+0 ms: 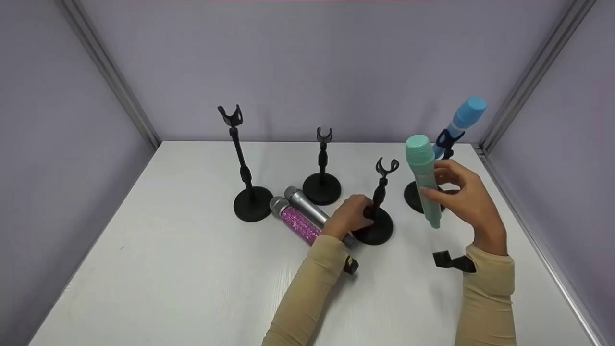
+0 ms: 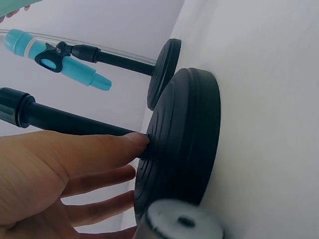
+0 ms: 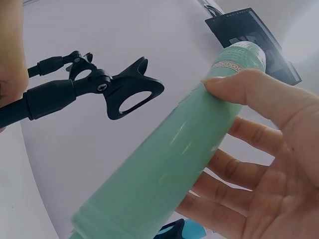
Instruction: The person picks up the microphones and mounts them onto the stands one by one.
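In the head view my right hand (image 1: 463, 192) holds a mint-green microphone (image 1: 423, 178) upright, its head on top. The right wrist view shows the thumb and fingers (image 3: 234, 89) on opposite sides of the green microphone's body (image 3: 159, 159). My left hand (image 1: 350, 216) grips a short black microphone stand (image 1: 377, 228) low on its pole, just above the round base (image 2: 194, 124). That stand's fork-shaped clip (image 1: 387, 167) holds nothing and sits left of the green microphone. Beside the left hand lie a pink glitter microphone (image 1: 300, 225) and a silver microphone (image 1: 307, 207), partly hidden by it.
A blue microphone (image 1: 466, 115) rests tilted in a stand at the back right, behind the right hand. A taller black stand (image 1: 252, 204) and a shorter one (image 1: 322, 189) stand left and centre with unfilled clips. Walls (image 1: 307, 67) enclose the white table (image 1: 168, 269).
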Demonstrator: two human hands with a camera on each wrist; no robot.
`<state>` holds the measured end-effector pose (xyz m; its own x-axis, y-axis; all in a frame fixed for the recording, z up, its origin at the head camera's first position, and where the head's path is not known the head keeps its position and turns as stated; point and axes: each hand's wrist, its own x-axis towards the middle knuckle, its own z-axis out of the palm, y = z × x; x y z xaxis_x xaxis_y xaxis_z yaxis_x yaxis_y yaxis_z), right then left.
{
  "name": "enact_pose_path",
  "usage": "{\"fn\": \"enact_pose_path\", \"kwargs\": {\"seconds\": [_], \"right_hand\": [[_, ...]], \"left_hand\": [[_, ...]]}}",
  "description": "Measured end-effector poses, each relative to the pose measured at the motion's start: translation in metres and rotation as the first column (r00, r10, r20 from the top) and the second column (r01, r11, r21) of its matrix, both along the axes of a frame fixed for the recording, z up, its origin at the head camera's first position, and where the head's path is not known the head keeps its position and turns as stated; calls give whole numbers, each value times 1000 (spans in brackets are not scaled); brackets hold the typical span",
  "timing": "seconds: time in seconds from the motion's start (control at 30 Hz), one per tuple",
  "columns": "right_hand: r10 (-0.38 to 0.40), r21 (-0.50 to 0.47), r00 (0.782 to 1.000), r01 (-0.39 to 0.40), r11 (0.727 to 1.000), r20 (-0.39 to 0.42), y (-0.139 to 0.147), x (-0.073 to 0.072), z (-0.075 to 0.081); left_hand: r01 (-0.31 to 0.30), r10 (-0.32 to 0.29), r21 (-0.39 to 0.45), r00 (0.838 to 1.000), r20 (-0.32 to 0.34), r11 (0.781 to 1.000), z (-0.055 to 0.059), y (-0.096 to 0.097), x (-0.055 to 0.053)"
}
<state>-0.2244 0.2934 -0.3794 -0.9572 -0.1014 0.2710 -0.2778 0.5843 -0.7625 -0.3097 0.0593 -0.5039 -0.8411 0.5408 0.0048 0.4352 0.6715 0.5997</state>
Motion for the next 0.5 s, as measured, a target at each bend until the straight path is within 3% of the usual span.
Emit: {"fn": "enact_pose_path", "kwargs": {"seconds": [0.23, 0.5], "right_hand": [[-17, -21, 999, 16, 1000, -31, 2, -1, -3], [-43, -44, 997, 41, 998, -61, 2, -4, -5]], "left_hand": [[35, -36, -12, 999, -29, 999, -5, 5, 0], [24, -24, 12, 1000, -20, 1000, -7, 4, -1]]}}
